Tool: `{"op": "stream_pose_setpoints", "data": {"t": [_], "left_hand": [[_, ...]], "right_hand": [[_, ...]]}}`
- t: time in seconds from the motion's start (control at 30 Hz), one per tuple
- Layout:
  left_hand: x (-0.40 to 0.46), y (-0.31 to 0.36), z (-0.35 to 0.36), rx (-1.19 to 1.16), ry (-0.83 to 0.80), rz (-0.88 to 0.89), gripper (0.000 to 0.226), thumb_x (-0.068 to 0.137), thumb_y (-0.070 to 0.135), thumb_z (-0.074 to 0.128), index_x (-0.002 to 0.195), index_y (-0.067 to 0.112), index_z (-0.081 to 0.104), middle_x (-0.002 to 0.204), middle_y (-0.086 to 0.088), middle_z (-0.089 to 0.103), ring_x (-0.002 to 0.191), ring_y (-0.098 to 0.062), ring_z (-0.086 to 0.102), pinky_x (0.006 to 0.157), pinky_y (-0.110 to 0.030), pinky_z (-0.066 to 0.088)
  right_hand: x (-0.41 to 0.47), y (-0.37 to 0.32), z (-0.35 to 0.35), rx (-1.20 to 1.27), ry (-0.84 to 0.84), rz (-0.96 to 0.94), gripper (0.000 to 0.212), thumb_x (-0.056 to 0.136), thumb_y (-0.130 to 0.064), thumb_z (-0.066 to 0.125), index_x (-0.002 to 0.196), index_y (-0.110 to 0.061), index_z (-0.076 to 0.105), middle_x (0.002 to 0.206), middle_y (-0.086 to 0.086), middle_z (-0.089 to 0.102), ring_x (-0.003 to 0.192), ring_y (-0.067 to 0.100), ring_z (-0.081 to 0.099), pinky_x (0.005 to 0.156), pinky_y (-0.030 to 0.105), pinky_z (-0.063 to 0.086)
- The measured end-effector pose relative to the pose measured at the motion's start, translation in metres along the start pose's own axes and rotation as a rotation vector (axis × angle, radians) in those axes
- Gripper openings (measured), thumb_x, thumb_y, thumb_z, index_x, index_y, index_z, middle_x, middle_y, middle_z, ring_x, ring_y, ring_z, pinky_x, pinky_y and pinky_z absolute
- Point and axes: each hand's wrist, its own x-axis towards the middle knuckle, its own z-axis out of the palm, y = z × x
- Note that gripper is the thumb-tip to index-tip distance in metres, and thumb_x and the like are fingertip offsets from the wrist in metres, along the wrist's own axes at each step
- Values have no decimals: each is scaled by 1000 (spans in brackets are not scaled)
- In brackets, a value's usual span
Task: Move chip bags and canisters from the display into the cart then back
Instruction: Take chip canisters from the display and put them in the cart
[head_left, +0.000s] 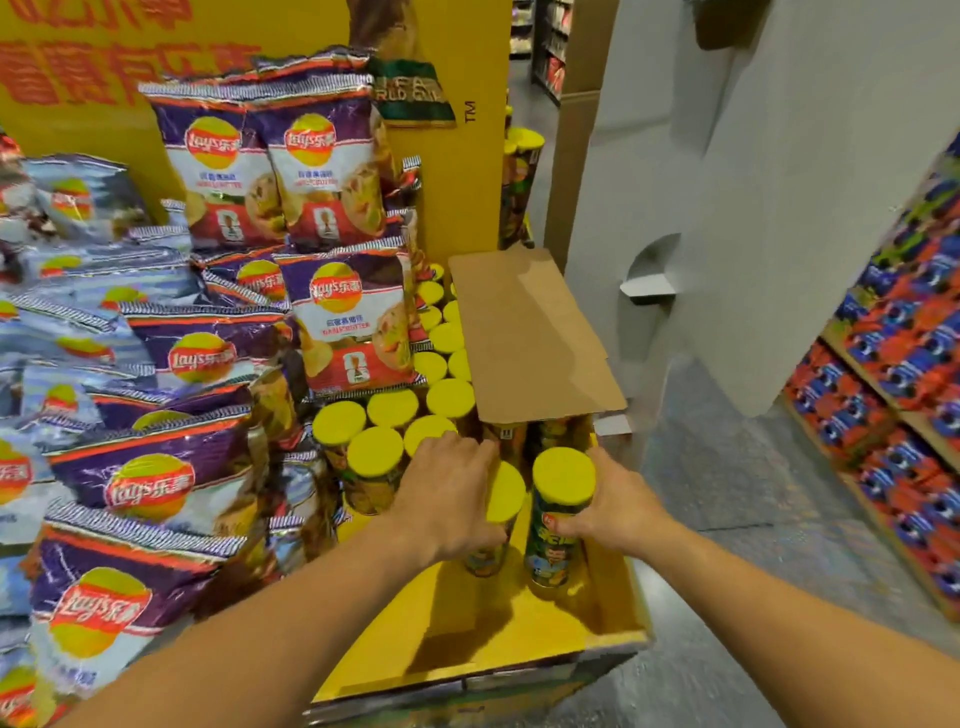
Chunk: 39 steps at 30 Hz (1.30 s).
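My right hand (618, 499) is wrapped around the side of a yellow-lidded canister (560, 514), fingers curled on its body just under the lid, and my left hand (449, 493) is curled over a second canister (503, 512) standing just beside the first, at its nine o'clock, my palm covering much of its lid. Both canisters stand upright, their long axes vertical, lids up toward me and bases down on the yellow display tray (519, 618), or very close to it; I cannot tell whether the bases are touching. I see no cart, so I cannot say for certain which half of the job this is: either I am lifting these two out or setting them back, and the bare stretch of tray at six o'clock fits either. If I am placing, the next move calls for lowering them straight down, keeping them plumb, then sliding them toward twelve o'clock against the packed rows of canisters (379, 441) before letting go. A cardboard sheet (524, 332) lies over more canisters at twelve to one o'clock. Purple chip bags (208, 171) are heaped from nine to eleven o'clock.
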Motion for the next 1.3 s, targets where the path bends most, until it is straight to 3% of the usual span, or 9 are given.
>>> {"op": "stream_pose_setpoints", "data": {"t": [0.2, 0.53, 0.67, 0.8, 0.93, 1.07, 1.2, 1.27, 1.3], "left_hand": [[39, -13, 19, 59, 28, -61, 83, 70, 68, 68, 128, 16, 39, 115, -2, 61, 116, -26, 46, 101, -39, 33], [68, -22, 33, 73, 33, -97, 68, 70, 66, 69, 114, 19, 47, 109, -2, 63, 112, -26, 49, 95, -39, 35], [70, -24, 32, 118, 34, -70, 69, 70, 69, 65, 115, 20, 48, 105, -1, 65, 110, -26, 49, 95, -39, 35], [75, -26, 33, 133, 20, -100, 72, 70, 71, 65, 116, 19, 48, 109, -2, 64, 113, -27, 48, 98, -40, 34], [79, -26, 31, 114, 45, -93, 65, 73, 66, 67, 116, 19, 49, 112, -3, 59, 110, -26, 49, 95, -38, 34], [81, -28, 34, 6, 20, -50, 54, 78, 52, 73, 114, 20, 49, 112, -2, 55, 102, -24, 51, 87, -35, 37], [77, -27, 35, 6, -19, 3, 66, 74, 54, 76, 123, 21, 47, 121, -1, 51, 108, -24, 49, 92, -37, 38], [74, -28, 33, 0, -17, 7, 70, 71, 58, 76, 125, 24, 46, 122, 1, 51, 110, -23, 49, 95, -37, 37], [73, -28, 31, -13, -14, 5, 72, 70, 58, 77, 126, 25, 46, 122, 2, 51, 111, -23, 48, 96, -37, 37]], "right_hand": [[41, 0, 18, -5, 80, 113, 81, 64, -42, 90, 125, -23, 40, 122, 7, 61, 114, 34, 57, 91, 45, 52], [62, -7, 14, -60, 122, 161, 67, 70, -41, 87, 107, -19, 36, 114, 9, 59, 107, 32, 57, 72, 33, 40], [60, -11, 9, -90, 104, 179, 72, 63, -51, 86, 114, -16, 47, 108, 5, 61, 101, 26, 59, 72, 34, 48], [62, -22, 7, -84, 107, 177, 69, 70, -47, 86, 116, -12, 48, 109, 7, 60, 104, 27, 60, 69, 30, 42], [66, -25, 9, -36, 141, 177, 64, 78, -30, 83, 123, -9, 43, 115, 12, 61, 108, 32, 59, 72, 31, 41], [76, -22, 8, 36, 154, 194, 52, 80, -24, 82, 119, -6, 53, 115, 14, 62, 109, 33, 60, 82, 36, 48], [74, -14, 3, -27, 86, 212, 20, 81, -14, 78, 81, -10, 59, 88, 8, 63, 79, 23, 59, 59, 21, 42], [69, -14, -3, -71, -32, 250, 22, 84, -13, 72, 67, -12, 58, 71, 3, 68, 52, 10, 61, 38, 15, 37], [67, -16, -5, -73, -106, 276, 22, 87, -13, 68, 67, -11, 60, 62, 2, 68, 42, 5, 59, 36, 13, 37]]}}
